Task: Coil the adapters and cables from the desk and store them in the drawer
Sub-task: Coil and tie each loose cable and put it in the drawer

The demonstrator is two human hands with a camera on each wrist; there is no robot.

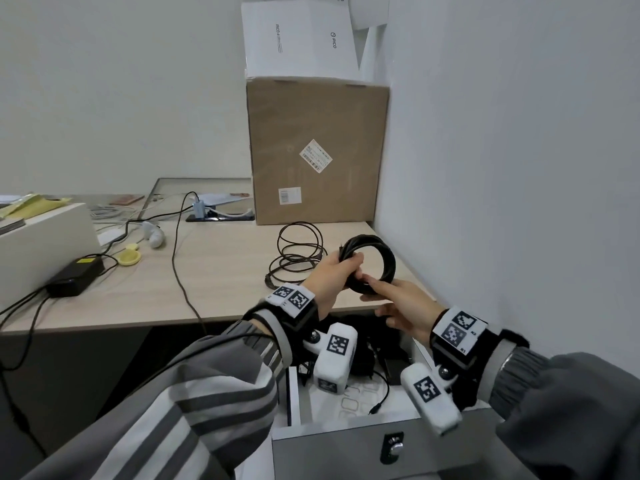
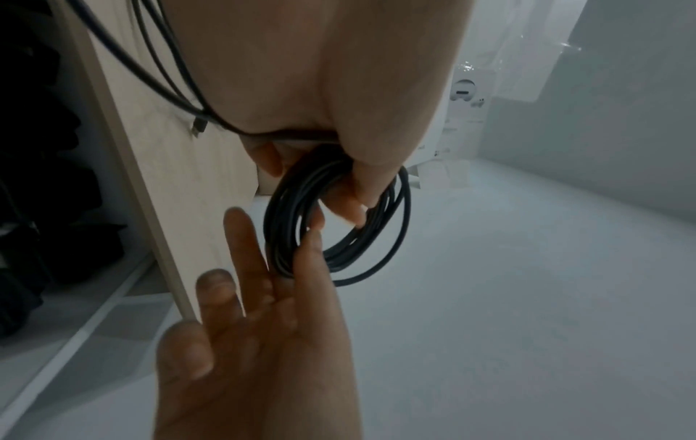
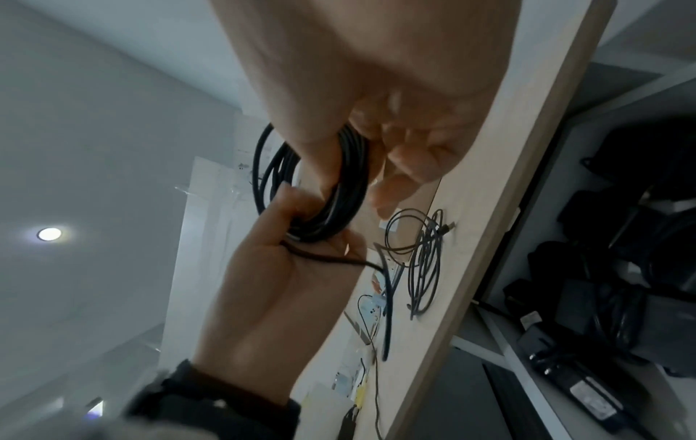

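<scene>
A: Where's the cable coil (image 1: 388, 261)?
B: Above the pale wood counter (image 1: 225, 278), near the white corner wall (image 1: 502, 168). The left hand (image 1: 329, 277) grips it, and the right hand (image 1: 403, 304) touches it with straight fingers.

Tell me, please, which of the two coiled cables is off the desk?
The thick black tightly wound cable coil, held by the left hand; the thinner loose dark cable coil lies flat on the light wooden desk.
</scene>
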